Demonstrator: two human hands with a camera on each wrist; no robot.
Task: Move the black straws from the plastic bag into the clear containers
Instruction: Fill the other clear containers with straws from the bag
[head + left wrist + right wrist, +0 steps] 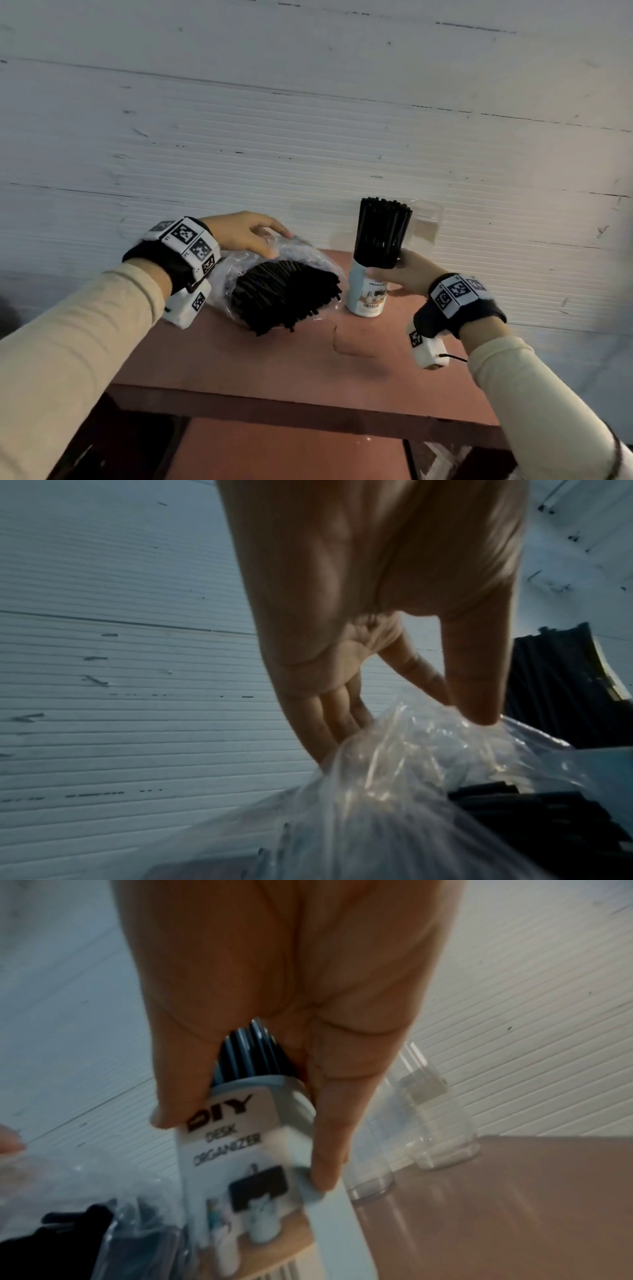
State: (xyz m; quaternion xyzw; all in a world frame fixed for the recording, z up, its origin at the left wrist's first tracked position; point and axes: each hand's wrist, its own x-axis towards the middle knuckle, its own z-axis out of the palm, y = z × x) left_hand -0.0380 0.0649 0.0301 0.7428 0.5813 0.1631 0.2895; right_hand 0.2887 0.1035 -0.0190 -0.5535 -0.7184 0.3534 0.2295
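Observation:
A clear plastic bag (308, 255) lies on the reddish table (274, 359), holding a thick heap of black straws (284, 294). My left hand (279, 245) is on top of the bag, and thumb and fingers (335, 723) pinch its bunched plastic (411, 791). To the right stands a container with a "DIY Desk Organizer" label (366, 298), packed with upright black straws (382, 233). My right hand (390, 274) grips this container (274, 1137) near its rim, thumb on the label side, fingers on the other.
Two clear containers (426, 222) with nothing in them stand behind the labelled one at the back of the table, against the ribbed white wall (308, 137); the right wrist view shows them (441, 1123) too. The table's front edge (274, 407) runs below my arms.

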